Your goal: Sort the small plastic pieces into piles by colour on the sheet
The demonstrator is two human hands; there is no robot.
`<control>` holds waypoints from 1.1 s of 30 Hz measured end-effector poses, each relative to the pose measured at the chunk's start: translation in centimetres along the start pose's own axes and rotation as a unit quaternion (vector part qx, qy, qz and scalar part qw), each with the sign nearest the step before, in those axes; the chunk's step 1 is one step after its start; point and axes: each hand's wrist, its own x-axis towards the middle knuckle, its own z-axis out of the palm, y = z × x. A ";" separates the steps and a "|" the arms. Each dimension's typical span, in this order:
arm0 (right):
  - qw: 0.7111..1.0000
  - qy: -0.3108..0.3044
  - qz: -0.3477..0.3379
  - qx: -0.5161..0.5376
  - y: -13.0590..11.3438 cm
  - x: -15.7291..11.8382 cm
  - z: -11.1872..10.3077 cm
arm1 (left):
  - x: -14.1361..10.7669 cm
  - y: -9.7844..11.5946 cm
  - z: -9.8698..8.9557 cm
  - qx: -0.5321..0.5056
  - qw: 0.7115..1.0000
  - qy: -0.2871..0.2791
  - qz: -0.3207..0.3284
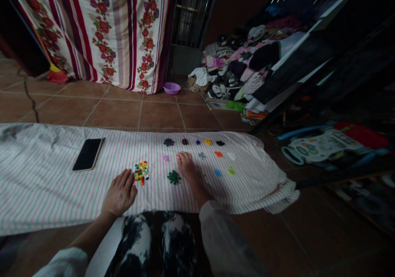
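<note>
My left hand (121, 191) lies flat on the striped cloth (55, 195), fingers stretched out, its tips beside a mixed pile of small coloured pieces (141, 172). My right hand (187, 165) reaches forward with its fingers drawn together and pointing down at the cloth. A bit of red shows at its fingertips; whether it is held or lies beneath cannot be made out. Around this hand are small single-colour piles: dark green (174, 177), pink (166, 158), grey (202, 155), orange (218, 154), blue (217, 172), lime green (231, 170) and white (232, 156).
Along the far edge sit dark grey (168, 142), brown (184, 141), purple (198, 142), yellow (207, 142) and black (220, 143) piles. A phone (88, 155) lies at left. Beyond are a purple basin (172, 88), a curtain (120, 34) and heaped clothes (237, 63).
</note>
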 end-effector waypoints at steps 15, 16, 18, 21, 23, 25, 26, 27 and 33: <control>1.000 0.013 0.009 0.019 -0.1 -0.3 -0.5 | 0.2 0.1 -0.4 0.008 1.000 0.000 0.006; 1.000 0.014 0.011 0.016 -0.1 -0.3 -0.5 | 0.2 0.1 -0.4 0.008 1.000 0.000 0.005; 1.000 0.014 0.016 0.007 0.0 -0.1 -0.4 | 0.2 0.1 -0.3 0.006 1.000 0.001 0.004; 0.999 0.011 0.032 -0.015 0.0 0.3 0.0 | 0.2 0.1 -0.3 -0.002 1.000 0.000 0.001; 0.999 0.007 0.040 -0.028 0.0 0.6 0.2 | 0.2 0.1 -0.3 -0.002 1.000 0.001 0.003; 0.998 0.005 0.044 -0.033 0.1 0.7 0.5 | 0.2 0.1 -0.4 0.003 1.000 0.001 0.010; 0.998 0.007 0.048 -0.032 0.1 0.8 0.6 | 0.2 0.1 -0.4 0.004 1.000 0.002 0.013; 0.998 0.013 0.054 -0.028 0.2 0.8 0.7 | 0.2 0.1 -0.4 0.004 1.000 0.002 0.015; 0.991 0.049 0.094 0.085 0.4 1.1 0.8 | 0.2 0.0 -0.5 0.002 1.000 -0.004 0.014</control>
